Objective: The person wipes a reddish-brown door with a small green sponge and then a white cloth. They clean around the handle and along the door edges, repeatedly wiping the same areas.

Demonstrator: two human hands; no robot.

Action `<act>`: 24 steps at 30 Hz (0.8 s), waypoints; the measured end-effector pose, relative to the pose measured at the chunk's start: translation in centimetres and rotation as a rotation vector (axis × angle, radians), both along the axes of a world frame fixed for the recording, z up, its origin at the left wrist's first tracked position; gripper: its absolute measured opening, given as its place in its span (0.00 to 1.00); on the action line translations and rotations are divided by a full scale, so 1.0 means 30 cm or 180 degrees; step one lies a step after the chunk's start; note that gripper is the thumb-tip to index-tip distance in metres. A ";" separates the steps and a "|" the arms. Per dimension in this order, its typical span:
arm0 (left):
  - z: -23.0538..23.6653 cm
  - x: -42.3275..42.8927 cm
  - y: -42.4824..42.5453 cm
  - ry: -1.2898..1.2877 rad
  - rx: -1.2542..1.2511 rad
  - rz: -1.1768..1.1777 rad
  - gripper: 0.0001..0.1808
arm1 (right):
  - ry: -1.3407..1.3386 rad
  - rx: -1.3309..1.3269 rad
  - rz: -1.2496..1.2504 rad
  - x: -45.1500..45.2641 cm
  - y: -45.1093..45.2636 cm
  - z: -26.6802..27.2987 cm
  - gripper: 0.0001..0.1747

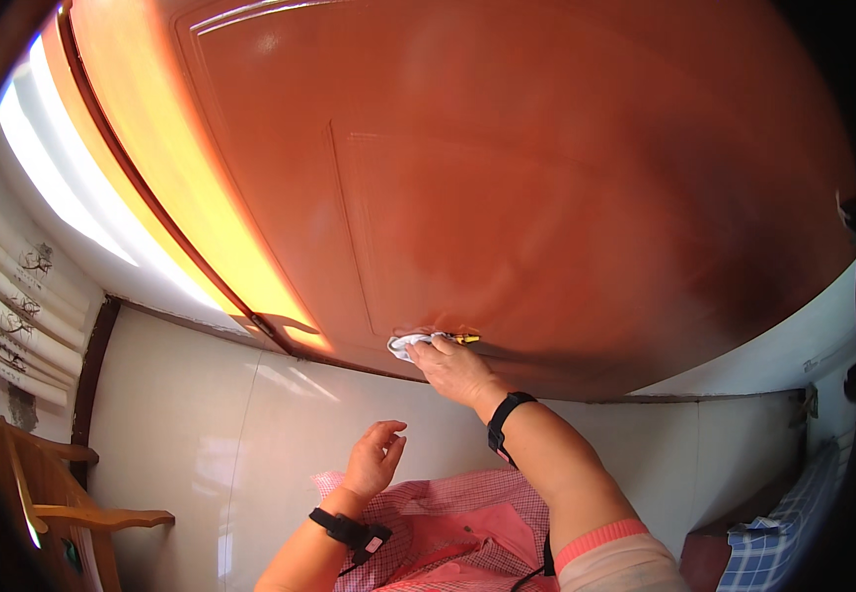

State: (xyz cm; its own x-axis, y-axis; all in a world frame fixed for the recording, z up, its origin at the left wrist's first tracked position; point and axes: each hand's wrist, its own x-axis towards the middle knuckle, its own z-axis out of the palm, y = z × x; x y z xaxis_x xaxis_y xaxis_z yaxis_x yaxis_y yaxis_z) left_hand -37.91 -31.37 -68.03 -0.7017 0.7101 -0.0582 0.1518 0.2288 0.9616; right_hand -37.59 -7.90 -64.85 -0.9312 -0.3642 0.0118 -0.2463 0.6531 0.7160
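My right hand point(457, 366) presses a crumpled white cloth point(401, 345) against the lower part of a glossy reddish-brown panelled door point(472, 207). Something small and yellow point(466, 339) pokes out on the right side of that hand; whether it belongs to the cloth I cannot tell. Lower down, my left hand point(376, 459) hovers in front of my body with nothing in it, its fingers loosely bent and the thumb apart. Each wrist wears a black strap. A pink checked apron point(465, 518) covers my front.
Pale tiles point(287, 429) cover the floor below the door. At the lower left stands wooden furniture point(87, 510) with a protruding leg, near a pale curtain point(21, 318) with dark plant prints. Blue plaid fabric point(775, 544) hangs at the lower right. Sunlight brightens the door's left side.
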 end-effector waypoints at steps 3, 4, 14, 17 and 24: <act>-0.021 -0.001 -0.010 -0.0083 -0.0050 0.0007 0.12 | -0.0334 0.0243 -0.0037 0.099 0.059 -0.122 0.19; -0.024 -0.005 -0.011 -0.0151 -0.0098 0.0011 0.12 | -0.0261 0.0058 -0.0004 0.138 0.089 -0.144 0.18; -0.055 -0.056 0.001 -0.0044 -0.0360 -0.0087 0.11 | -0.0748 0.0097 -0.0727 0.580 0.401 0.048 0.08; -0.062 -0.071 0.024 -0.0093 -0.0382 -0.0240 0.10 | 0.0377 -0.0964 -0.0806 0.642 0.412 0.230 0.05; -0.061 -0.120 0.108 0.0158 -0.0449 -0.0358 0.10 | 0.3298 -0.0759 -0.1190 0.696 0.484 0.825 0.14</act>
